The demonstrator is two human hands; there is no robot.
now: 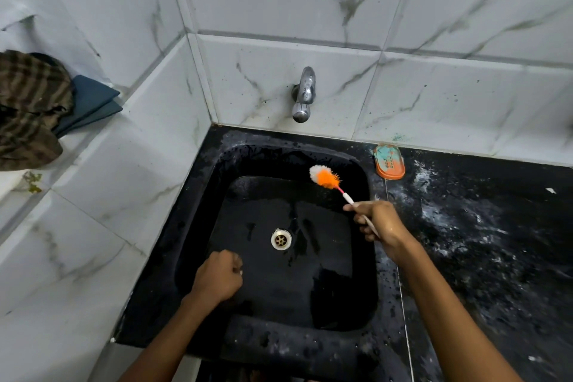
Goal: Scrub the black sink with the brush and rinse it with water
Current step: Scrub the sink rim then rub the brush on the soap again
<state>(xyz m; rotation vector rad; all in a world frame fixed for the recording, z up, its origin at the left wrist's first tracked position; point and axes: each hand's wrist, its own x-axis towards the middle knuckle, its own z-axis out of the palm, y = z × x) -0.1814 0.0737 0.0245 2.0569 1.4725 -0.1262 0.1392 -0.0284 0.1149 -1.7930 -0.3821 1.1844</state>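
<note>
Black and wet, the sink [279,273] sits in a dark speckled bench [480,242] under a chrome tap [304,94]. The right hand [379,225] has its grip closed round the brush [325,177], bristles at the basin's back right wall. The left hand [218,276] hovers fisted, holding nothing, near the drain [281,239].

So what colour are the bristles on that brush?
Orange and white, on the brush in the right hand; clearest in the head view.

Right hand [379,223] gripping orange-white brush [325,177] against black sink [198,211] back wall, left hand [218,276] fisted.
</note>
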